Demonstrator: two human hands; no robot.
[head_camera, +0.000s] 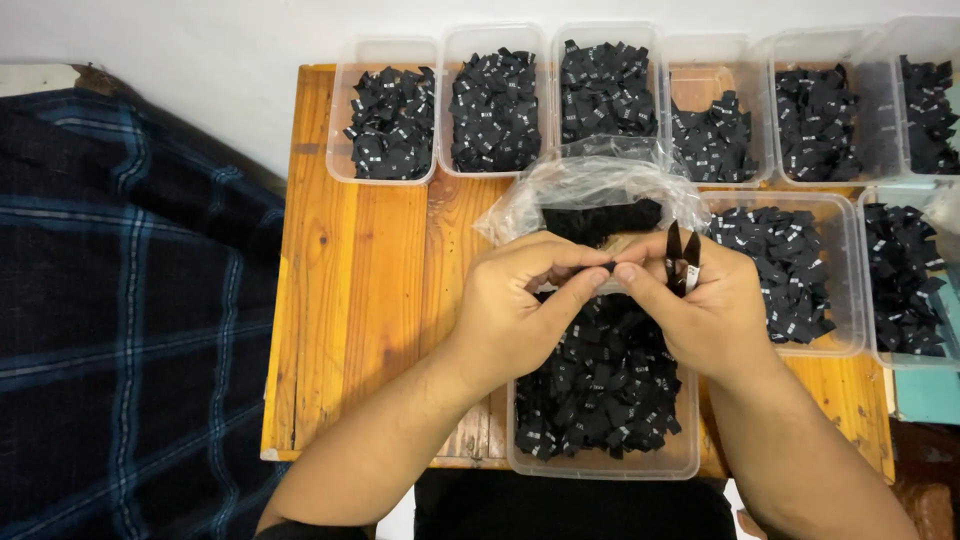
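Both hands meet over the near tub (600, 462) of black labels (600, 385). Left hand (510, 310) pinches a small label (608, 267) between thumb and forefinger; right hand (705, 305) pinches the same label and also holds black snips (682, 258), blades up. A clear bag (590, 190) lies just behind. Eight more tubs (385, 172) on the wooden table (360, 290).

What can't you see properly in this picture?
- Head view: the small black label pinched between left hand and right hand is mostly covered by the fingers.
- The black snips in the right hand show only their blades; the hand hides the rest.
- The near tub is partly covered by both hands.
- The black strip inside the clear bag is blurred by plastic.
- The far-right tubs are cut off by the edge.
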